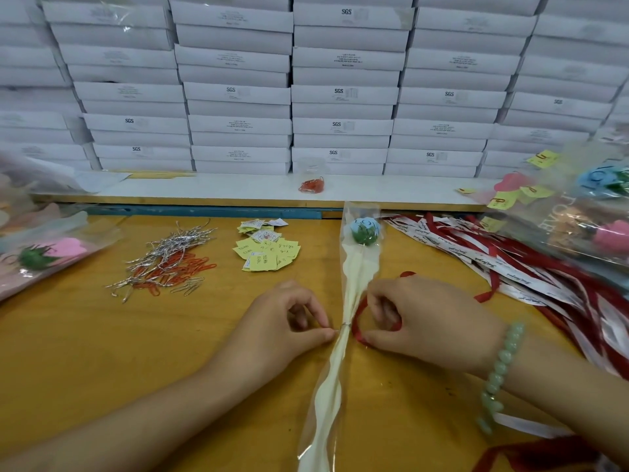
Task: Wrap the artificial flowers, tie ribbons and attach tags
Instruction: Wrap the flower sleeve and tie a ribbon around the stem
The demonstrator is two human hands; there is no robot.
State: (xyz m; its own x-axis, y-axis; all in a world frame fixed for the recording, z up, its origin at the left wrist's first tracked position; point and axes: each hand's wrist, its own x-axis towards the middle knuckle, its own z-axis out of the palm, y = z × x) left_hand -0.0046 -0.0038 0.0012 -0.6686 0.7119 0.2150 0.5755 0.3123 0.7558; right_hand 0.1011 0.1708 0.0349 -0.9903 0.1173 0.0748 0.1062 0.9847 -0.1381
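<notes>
A blue artificial flower (364, 229) in a clear and cream wrapper (335, 369) lies lengthwise on the yellow table (102, 352). A thin silver twist tie (345, 325) cinches the wrapper at its middle. My left hand (289, 321) pinches the end of that tie just left of the wrapper. My right hand (415, 318) holds a red ribbon (357, 318) that loops beside the wrapper on its right. Yellow paper tags (269, 253) lie in a small heap beyond my left hand.
Silver twist ties and orange paper clips (166, 264) are piled at the left. Red and white ribbons (510, 264) spread at the right. Wrapped flowers lie at the far left (44, 257) and far right (585, 212). White boxes (340, 97) are stacked behind a shelf.
</notes>
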